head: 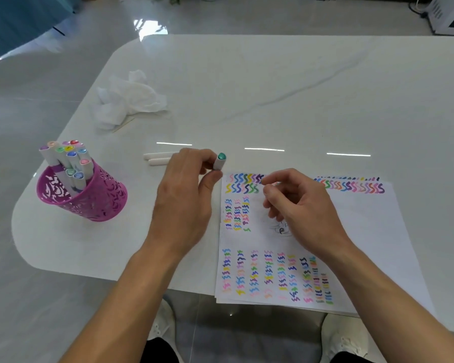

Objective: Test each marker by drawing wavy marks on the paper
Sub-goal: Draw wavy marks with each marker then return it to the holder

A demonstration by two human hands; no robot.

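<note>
Left hand point(184, 195) pinches marker point(219, 162) between thumb and fingers. Only short white end with green cap shows, pointing up and away; rest hidden in hand. Marker is just left of paper point(364, 231), at its top-left corner. Right hand point(302, 205) hovers over paper, near marker, fingers curled; cannot tell if it holds anything. Likely next: right hand reaches left for cap. Cup point(89, 200) well left.
</note>
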